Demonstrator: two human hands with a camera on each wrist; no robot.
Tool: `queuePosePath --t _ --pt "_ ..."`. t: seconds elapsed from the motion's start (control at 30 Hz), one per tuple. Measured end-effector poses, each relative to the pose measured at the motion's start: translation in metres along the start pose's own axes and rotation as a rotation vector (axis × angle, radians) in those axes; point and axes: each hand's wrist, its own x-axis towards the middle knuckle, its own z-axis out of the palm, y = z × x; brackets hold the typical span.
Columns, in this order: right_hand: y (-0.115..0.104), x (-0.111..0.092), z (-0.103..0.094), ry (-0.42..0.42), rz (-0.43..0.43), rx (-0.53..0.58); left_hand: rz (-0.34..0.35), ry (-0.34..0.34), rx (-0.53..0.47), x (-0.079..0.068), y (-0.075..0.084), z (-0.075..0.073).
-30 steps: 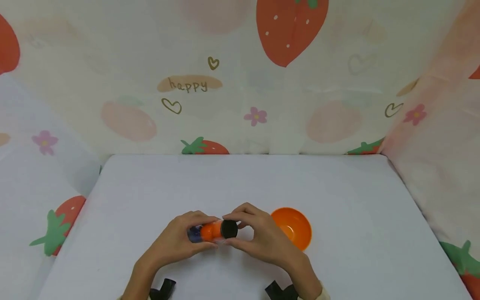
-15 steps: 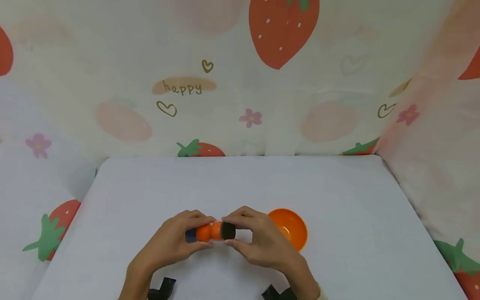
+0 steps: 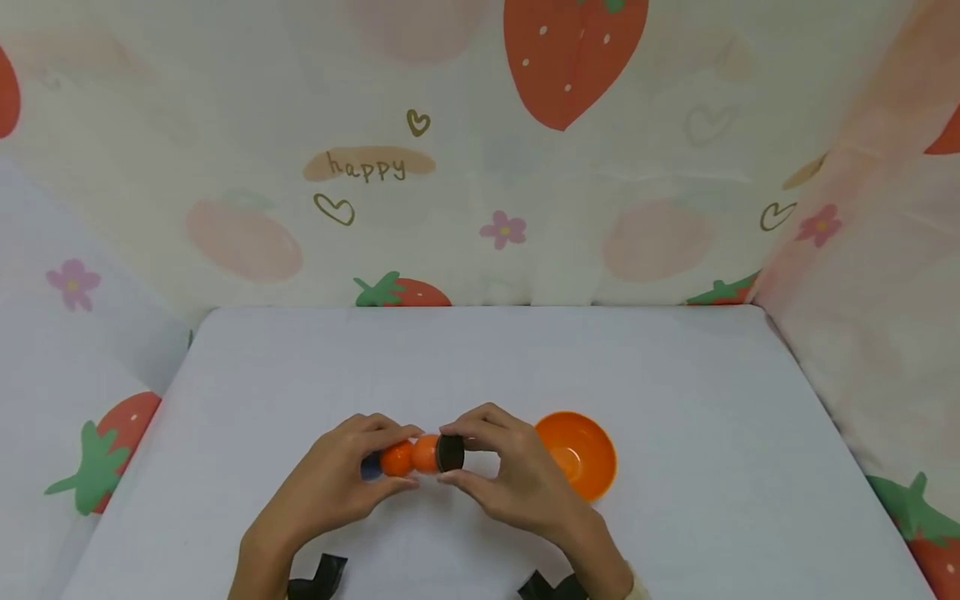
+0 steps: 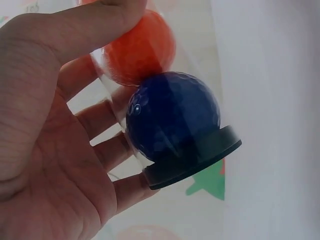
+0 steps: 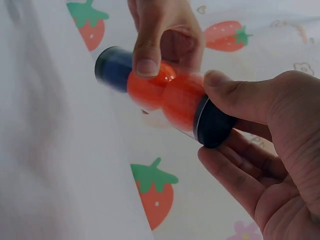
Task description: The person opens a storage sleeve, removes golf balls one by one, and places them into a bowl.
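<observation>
Both hands hold a clear plastic tube [image 5: 162, 97] above the white table, lying nearly crosswise. Inside it sit a dimpled blue golf ball [image 4: 172, 115] and two orange balls, one in the middle [image 3: 396, 458] and one on the right [image 3: 425, 454]. My left hand [image 3: 348, 467] wraps its thumb and fingers round the tube's left part, covering some of the blue end. A black cap [image 4: 195, 160] closes that end. With thumb and fingers, my right hand [image 3: 517, 475] pinches the black cap [image 3: 450, 454] at the right end.
An orange bowl [image 3: 596, 450] stands on the white table [image 3: 480, 358] just behind the right hand, partly overlapped by it. Black wrist mounts, left [image 3: 318, 582] and right [image 3: 551, 586], show near the bottom edge. A strawberry-printed cloth [image 3: 465, 108] hangs beyond the table and at its sides.
The tube and both hands have shifted slightly left in the head view, which itself moved a little. Both hands keep their hold, the right one on the cap. The bowl stays put.
</observation>
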Motion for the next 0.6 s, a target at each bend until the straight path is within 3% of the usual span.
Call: queuePosePath --t 0.27,0.6 --pt "-0.0028 -0.0019 -0.0071 -0.063 0.013 0.042 0.017 -0.009 0.003 -0.0021 0.0015 -0.0019" --pt "0.0013 -0.0028 -0.0015 -0.018 0.024 0.027 0.0 -0.024 -0.05 0.0008 -0.0022 0.0028"
